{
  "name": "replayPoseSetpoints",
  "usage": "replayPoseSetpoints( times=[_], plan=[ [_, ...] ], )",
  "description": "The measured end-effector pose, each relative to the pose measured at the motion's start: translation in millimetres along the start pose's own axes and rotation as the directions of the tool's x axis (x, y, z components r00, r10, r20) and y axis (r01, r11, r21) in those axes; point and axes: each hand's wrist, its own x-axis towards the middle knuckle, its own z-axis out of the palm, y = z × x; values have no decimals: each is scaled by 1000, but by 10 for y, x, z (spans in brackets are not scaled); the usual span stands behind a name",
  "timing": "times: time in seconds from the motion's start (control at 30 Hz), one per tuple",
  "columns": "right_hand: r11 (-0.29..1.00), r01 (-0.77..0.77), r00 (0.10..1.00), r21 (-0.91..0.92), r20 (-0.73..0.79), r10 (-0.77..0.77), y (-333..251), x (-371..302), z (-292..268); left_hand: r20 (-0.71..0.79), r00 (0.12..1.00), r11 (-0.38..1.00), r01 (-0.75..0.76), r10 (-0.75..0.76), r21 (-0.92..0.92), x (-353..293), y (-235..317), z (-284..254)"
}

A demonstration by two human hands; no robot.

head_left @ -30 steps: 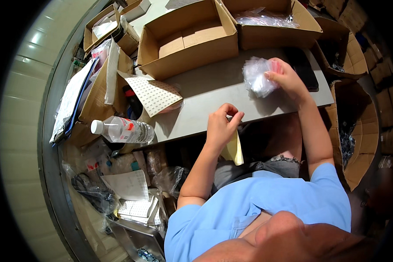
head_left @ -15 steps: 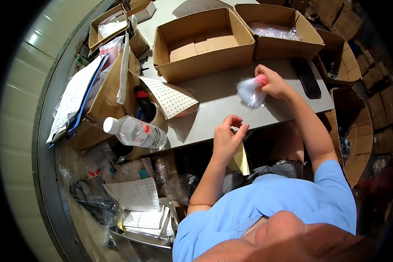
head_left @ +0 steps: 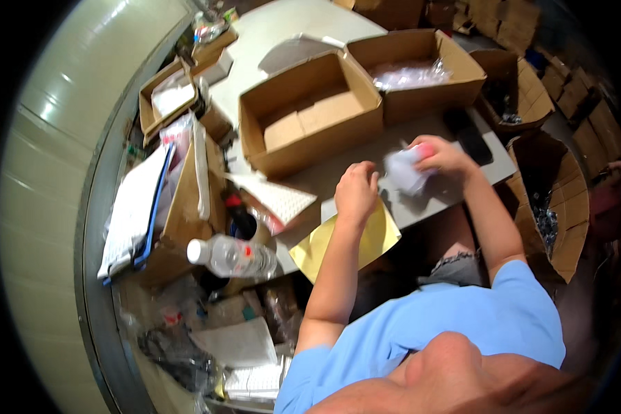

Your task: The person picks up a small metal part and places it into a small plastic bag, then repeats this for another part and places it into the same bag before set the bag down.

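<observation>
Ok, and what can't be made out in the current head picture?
All in the head view:
Left hand: its own back and blur hide whether it grips anything.
Yellow paper sheet: the left forearm hides its middle.
Bunch of clear, red-edged plastic bags in the right hand: motion blur hides the count.
Brown cardboard box by right forearm: shadow hides most contents.
White paper on blue clipboard: marks too small and blurred.

- Bag bundle (head_left: 403, 172): thin clear plastic film, glossy; blurred.
- Yellow sheet (head_left: 378, 237): paper, smooth.
- Surface (head_left: 355, 19): pale, smooth, matt.
- Open box (head_left: 317, 148): brown cardboard, matt.
- Bottle (head_left: 238, 257): clear plastic, glossy; cap white opaque plastic.
- White sheet (head_left: 279, 199): paper, matt.
- Flat black object (head_left: 470, 136): smooth; material unclear.
- Shirt (head_left: 452, 297): light blue cloth, matt.
- Shorts (head_left: 457, 271): dark grey cloth, frayed hem.
- Wall panel (head_left: 38, 172): smooth, glossy highlights.
</observation>
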Motion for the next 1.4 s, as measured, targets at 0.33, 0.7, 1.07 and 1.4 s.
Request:
replayPoseSetpoints(
  times=[0.33,0.7,1.07,1.4],
  plan=[
    [663,167,986,-730,131,-104,117,524,377,236,959,946,75,-155,315,452,-492,221],
    [794,551,795,-259,454,-403,98,818,88,130,988,685,148,-78,-713,364,-626,17],
    [889,368,780,272,431,-454,261,827,64,-24,997,692,36,-77,-721,201,-518,211],
    [904,419,837,-84,421,-349,167,702,132,-112,978,835,87,-175,-543,205,-371,248]
  ],
)
